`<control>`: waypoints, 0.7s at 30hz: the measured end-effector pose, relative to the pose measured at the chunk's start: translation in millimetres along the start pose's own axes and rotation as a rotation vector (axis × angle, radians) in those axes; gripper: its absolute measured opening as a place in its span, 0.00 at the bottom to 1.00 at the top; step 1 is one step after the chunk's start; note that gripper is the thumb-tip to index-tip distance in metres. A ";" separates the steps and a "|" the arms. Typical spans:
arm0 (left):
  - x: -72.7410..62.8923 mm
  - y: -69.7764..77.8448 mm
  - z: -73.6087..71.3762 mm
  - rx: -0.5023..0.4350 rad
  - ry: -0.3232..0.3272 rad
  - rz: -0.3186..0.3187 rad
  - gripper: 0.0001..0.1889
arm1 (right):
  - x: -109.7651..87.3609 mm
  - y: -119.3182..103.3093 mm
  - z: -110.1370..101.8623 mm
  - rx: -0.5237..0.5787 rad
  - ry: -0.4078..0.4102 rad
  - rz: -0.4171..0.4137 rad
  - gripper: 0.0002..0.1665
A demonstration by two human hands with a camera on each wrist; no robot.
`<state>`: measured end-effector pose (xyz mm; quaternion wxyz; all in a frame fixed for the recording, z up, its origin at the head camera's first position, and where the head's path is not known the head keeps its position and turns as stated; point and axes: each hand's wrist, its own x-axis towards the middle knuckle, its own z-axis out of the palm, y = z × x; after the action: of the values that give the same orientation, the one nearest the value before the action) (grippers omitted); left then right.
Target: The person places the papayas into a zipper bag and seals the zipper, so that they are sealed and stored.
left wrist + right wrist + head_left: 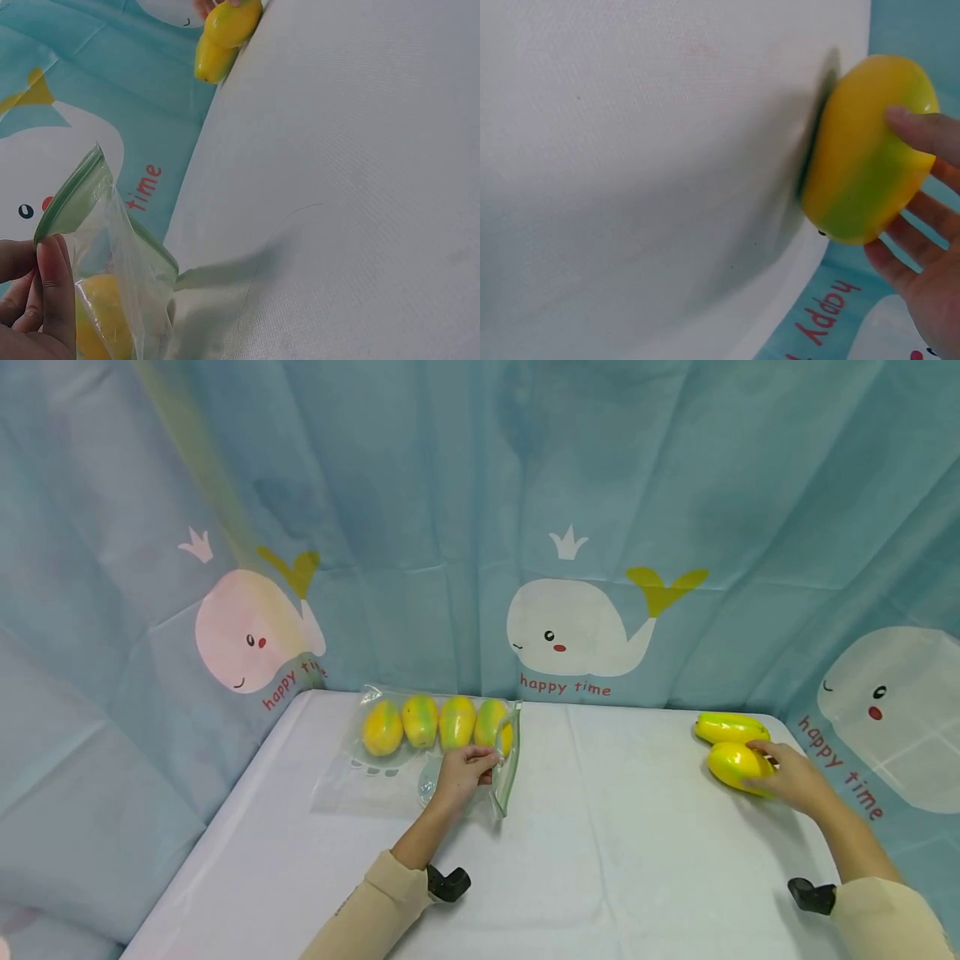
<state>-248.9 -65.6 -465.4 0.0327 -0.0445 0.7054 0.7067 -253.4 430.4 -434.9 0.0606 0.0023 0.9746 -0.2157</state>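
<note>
A clear zip bag (390,781) with a green zip edge lies at the table's left, with several yellow-green mangoes (420,721) in a row inside. My left hand (463,774) pinches the bag's rim near its mouth, thumb against fingers; in the left wrist view the green zip strip (71,195) stands up and the mouth gapes. At the table's right, my right hand (793,777) holds a yellow mango (738,767), thumb on one side and fingers round the other. The right wrist view shows this mango (866,150) close up, with a green band along it.
Another yellow-green mango (731,727) lies just behind the held one, near the table's back right corner. A white cloth covers the table (600,827). Behind it hangs a blue curtain (420,527) printed with whales.
</note>
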 end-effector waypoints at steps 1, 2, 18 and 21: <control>-3.2 4.4 -0.1 -0.003 -0.004 -0.003 0.13 | -0.5 0.6 0.7 -0.005 0.003 -0.009 0.45; -7.7 10.2 0.1 0.000 -0.008 -0.003 0.13 | -0.9 0.9 1.3 -0.007 0.004 -0.010 0.45; 0.9 -0.3 0.6 0.020 0.016 -0.009 0.12 | 6.6 -0.1 5.7 -0.057 -0.004 0.012 0.48; 0.2 0.1 0.5 0.023 0.014 -0.014 0.11 | 6.3 -0.6 6.0 -0.046 -0.012 0.028 0.48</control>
<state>-249.1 -65.1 -465.3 0.0333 -0.0542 0.7135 0.6978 -259.0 427.2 -440.7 0.0697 0.0135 0.9787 -0.1925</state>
